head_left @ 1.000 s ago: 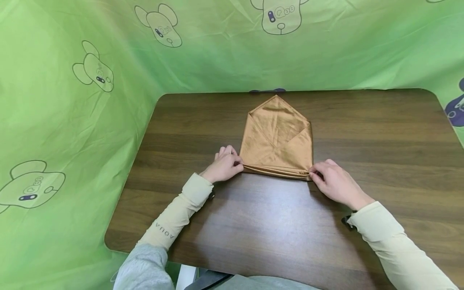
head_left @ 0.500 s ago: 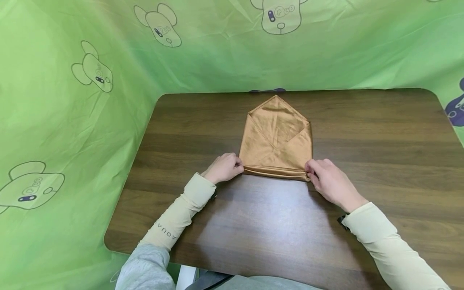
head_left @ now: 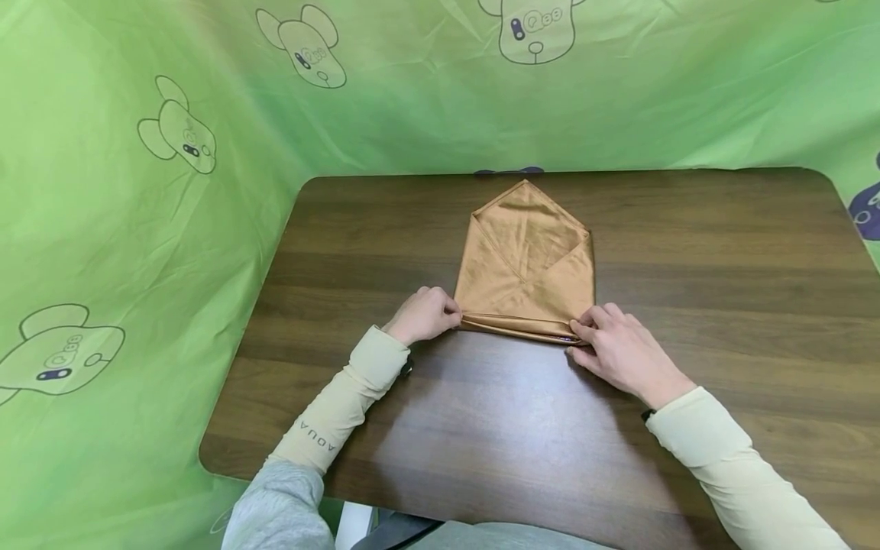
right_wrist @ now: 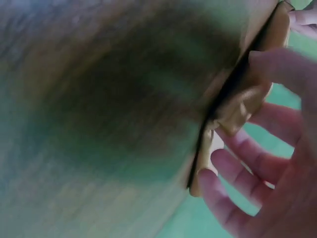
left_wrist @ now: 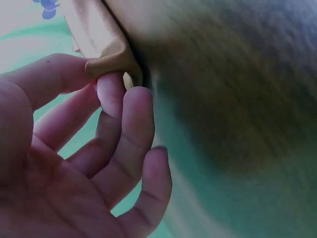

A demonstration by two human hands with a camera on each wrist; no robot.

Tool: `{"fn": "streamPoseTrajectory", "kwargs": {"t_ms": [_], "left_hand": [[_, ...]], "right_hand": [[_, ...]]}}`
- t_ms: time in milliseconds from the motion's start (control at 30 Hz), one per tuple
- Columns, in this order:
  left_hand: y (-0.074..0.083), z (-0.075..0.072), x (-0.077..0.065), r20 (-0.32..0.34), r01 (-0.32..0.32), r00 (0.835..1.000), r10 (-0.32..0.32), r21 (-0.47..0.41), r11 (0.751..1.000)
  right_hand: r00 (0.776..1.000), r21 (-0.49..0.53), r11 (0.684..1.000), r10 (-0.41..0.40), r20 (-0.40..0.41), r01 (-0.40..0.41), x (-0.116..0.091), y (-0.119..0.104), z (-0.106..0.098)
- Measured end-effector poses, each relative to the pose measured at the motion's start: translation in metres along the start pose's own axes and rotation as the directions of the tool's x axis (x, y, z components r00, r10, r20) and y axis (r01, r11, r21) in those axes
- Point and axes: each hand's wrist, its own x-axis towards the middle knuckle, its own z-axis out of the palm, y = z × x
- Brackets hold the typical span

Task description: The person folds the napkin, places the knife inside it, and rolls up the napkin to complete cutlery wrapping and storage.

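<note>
A shiny copper-brown satin cloth (head_left: 522, 267) lies folded on the table, its pointed end away from me and a rolled strip along its near edge. My left hand (head_left: 422, 315) pinches the left end of that strip between thumb and fingers; the left wrist view shows the fold (left_wrist: 94, 29) held at the fingertips. At the right end of the strip is my right hand (head_left: 626, 351), its thumb on the near side and its fingers touching the cloth. In the right wrist view the thumb stands apart from the bent fingers, near the cloth's edge (right_wrist: 242, 109).
The dark wood-grain table (head_left: 357, 244) has rounded corners. Green fabric (head_left: 412, 122) printed with cartoon heads hangs behind it and to the left. The person's body is at the near edge.
My right hand has moved slightly left along the near edge, and its thumb has parted from its fingers. My left hand moved slightly nearer, its fingers drawn in, and still pinches the left end.
</note>
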Motion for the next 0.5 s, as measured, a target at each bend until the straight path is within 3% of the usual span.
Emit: {"fn": "streamPoseTrajectory", "kwargs": {"t_ms": [167, 333, 400, 500], "left_hand": [[-0.003, 0.002, 0.003, -0.011, 0.042, 0.999, -0.042, -0.061, 0.997], [-0.004, 0.003, 0.006, -0.026, 0.07, 0.997, -0.073, -0.082, 0.994], [-0.003, 0.004, 0.007, -0.053, 0.054, 0.997, -0.058, -0.083, 0.995], [-0.002, 0.009, 0.007, -0.097, -0.036, 0.995, 0.03, -0.055, 0.998]], "right_hand": [[0.997, 0.018, 0.998, 0.062, -0.053, -0.061, 0.001, 0.0, 0.002], [0.981, 0.083, 0.977, 0.192, 0.025, -0.194, 0.005, -0.002, 0.0], [0.963, 0.119, 0.957, 0.256, 0.084, -0.265, 0.007, -0.003, -0.003], [0.932, 0.149, 0.926, 0.323, 0.163, -0.347, 0.011, -0.003, -0.005]]}}
